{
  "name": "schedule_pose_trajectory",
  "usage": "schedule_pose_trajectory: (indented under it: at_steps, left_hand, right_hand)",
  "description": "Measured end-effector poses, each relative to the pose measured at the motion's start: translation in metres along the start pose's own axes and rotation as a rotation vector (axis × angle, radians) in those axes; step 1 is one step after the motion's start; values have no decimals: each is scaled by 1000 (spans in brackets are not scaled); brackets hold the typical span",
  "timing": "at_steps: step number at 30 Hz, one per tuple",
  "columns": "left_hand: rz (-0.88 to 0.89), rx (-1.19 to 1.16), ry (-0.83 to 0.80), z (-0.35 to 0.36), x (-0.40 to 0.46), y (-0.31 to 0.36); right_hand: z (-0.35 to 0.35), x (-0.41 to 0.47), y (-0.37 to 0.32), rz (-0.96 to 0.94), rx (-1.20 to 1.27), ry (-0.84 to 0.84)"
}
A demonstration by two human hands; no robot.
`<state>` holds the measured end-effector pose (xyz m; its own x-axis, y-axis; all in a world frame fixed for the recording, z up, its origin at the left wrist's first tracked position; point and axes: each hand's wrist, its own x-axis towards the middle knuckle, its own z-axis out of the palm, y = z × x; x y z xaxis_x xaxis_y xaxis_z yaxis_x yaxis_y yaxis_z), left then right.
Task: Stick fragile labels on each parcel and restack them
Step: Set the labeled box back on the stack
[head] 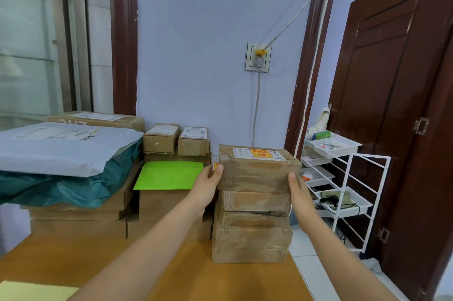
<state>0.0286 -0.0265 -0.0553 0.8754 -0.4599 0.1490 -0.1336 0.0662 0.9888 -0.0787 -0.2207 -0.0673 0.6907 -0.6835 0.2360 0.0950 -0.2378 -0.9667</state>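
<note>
Your left hand (210,179) and right hand (297,186) held the top parcel (259,170) between them, the left thumb hooked over its near left edge and the right hand's straight fingers pressed flat to its right side, so your grip was a squeeze from 2 sides and not a wrap. That parcel, already wearing a red and yellow fragile label (261,154) beside its white shipping slip, sat on a stack of 2 more boxes (252,227) at the right end of the wooden surface (171,264). The stack looked uneven, with the lower boxes crushed and offset, and it stood close to the surface's right edge; if you had let go off-centre or nudged it sideways, it could have tipped toward the floor. A small label (216,163) showed just behind your left thumb. Nearby, the white wire rack (362,178) held trays of small items too blurred to name; a green sheet (169,175) lay on the neighbouring box.
</note>
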Motion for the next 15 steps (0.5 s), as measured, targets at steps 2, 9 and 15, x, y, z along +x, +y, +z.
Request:
schedule_pose_trajectory:
  at_steps: [2, 9, 15]
  left_hand:
    - [-6, 57, 37, -7, -7, -11]
    - [50, 234, 74, -35, -36, -53]
    - [67, 389, 81, -62, -68, -94]
  right_hand:
    - [1, -4, 5, -13, -3, 30]
    - [11, -36, 43, -100, -51, 278]
    - [36, -76, 98, -6, -102, 270]
